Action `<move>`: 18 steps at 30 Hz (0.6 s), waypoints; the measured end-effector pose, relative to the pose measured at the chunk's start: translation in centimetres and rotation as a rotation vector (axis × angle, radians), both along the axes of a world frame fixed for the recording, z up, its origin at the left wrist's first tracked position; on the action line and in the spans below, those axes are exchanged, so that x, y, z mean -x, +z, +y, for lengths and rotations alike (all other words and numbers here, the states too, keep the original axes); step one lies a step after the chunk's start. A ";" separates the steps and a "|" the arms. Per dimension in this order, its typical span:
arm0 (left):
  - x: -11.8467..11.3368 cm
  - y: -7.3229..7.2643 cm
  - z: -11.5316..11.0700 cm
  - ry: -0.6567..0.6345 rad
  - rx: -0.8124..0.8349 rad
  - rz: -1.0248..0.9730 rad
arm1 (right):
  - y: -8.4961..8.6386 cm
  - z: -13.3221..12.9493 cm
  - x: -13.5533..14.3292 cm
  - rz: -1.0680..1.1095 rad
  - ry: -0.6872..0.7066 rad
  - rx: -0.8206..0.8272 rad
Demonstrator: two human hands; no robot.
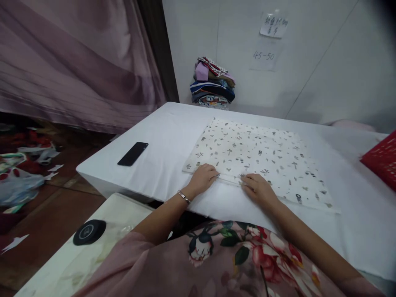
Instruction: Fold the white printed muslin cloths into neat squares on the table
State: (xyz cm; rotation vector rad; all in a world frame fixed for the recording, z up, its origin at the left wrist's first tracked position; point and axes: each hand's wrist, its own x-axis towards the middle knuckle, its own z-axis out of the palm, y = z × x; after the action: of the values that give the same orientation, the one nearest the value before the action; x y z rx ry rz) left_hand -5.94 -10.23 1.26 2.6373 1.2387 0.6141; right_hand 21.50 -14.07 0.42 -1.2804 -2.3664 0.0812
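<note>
A white cloth (247, 152) printed with small plants and figures lies flat on the white-covered table (163, 132). At its near edge, left of the middle, my left hand (204, 177) has its fingers closed on the cloth's hem. My right hand (255, 187) is a short way to the right on the same edge, its fingers curled and pinching the hem. A short stretch of the edge shows between the two hands. A silver bracelet (184, 196) is on my left wrist.
A black phone (133, 154) lies on the table's left part. Folded fabrics (213, 84) are stacked behind the far edge. A red basket (382, 161) stands at the right. A lower white surface (123, 210) at the left bears a round black object (89, 232).
</note>
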 end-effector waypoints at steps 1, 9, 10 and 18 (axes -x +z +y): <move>0.0 -0.1 0.1 -0.008 -0.011 0.006 | -0.2 -0.1 0.0 -0.005 0.001 -0.011; -0.2 0.1 -0.2 -0.025 -0.021 0.118 | -1.1 -0.3 0.1 -0.037 0.016 -0.041; -0.4 0.3 -0.2 -0.031 -0.020 0.119 | -1.1 -0.3 0.1 -0.032 0.012 -0.041; -2.9 -0.2 -0.1 -0.126 -0.110 0.177 | -0.8 -0.4 1.3 -0.057 -0.001 -0.133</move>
State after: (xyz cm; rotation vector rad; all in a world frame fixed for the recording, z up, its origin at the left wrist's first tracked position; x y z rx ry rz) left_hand -3.08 -10.28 1.03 2.8888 1.0987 0.4487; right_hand 20.19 -14.51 -0.42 -1.2364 -2.3753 -0.1129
